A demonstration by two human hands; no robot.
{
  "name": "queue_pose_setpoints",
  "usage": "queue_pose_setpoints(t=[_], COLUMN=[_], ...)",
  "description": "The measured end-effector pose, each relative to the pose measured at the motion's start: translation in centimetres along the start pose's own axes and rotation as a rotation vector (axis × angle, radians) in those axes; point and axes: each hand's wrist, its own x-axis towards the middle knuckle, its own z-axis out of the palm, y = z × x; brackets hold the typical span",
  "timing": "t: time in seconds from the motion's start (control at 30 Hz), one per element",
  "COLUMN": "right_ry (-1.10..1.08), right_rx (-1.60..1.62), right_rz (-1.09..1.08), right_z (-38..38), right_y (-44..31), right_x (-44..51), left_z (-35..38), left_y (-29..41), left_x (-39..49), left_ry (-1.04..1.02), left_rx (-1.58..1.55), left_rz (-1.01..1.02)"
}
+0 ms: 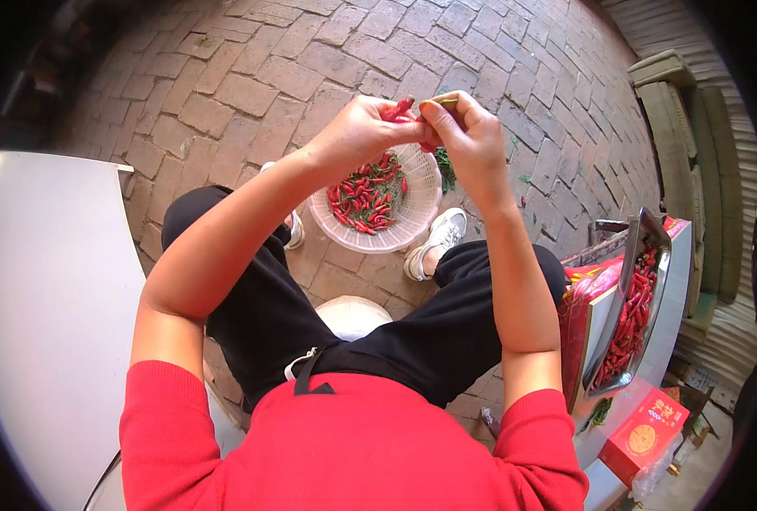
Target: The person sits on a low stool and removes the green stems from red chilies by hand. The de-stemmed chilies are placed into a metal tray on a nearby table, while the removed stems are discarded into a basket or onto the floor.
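My left hand [378, 121] holds red chili peppers [401, 108] between thumb and fingers, above the far rim of a basket. Touching or almost touching it, my right hand [464, 121] pinches a small green piece [447, 101], perhaps a stem, between thumb and forefinger; some red shows just under the fingertips. Below both hands, a round white plastic basket [420, 220] stands on the brick floor between my feet. Red chili peppers with green stems [365, 198] lie in it. How many peppers the left hand holds is hidden by the fingers.
At the right, a metal tray [624, 377] full of red chilies rests on a table beside a red box [646, 434]. Green stems [443, 169] lie on the floor by the basket. A white surface [52, 306] fills the left, and a green cushioned seat [666, 128] stands far right.
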Motion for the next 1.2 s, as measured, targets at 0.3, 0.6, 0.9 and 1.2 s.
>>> queue_pose_setpoints(t=[0.3, 0.6, 0.9, 1.2], right_ry=[-0.192, 0.033, -0.146, -0.233], right_rx=[0.577, 0.469, -0.897, -1.01], right_rz=[0.376, 0.762, 0.69, 0.774], right_z=[1.2, 5.6, 11.9, 12.1], right_y=[1.6, 22.6, 38.0, 38.7], right_x=[1.5, 3.2, -10.3, -10.9], left_z=[-3.1, -5.6, -6.3, -5.9], left_y=[-0.6, 0.2, 3.6, 3.4], left_x=[0.2, -0.4, -1.6, -0.9], left_ry=[0.076, 0.083, 0.237, 0.28], left_rx=[0.248, -0.205, -0.366, -0.295], left_rz=[-0.035, -0.168, -0.168, -0.215])
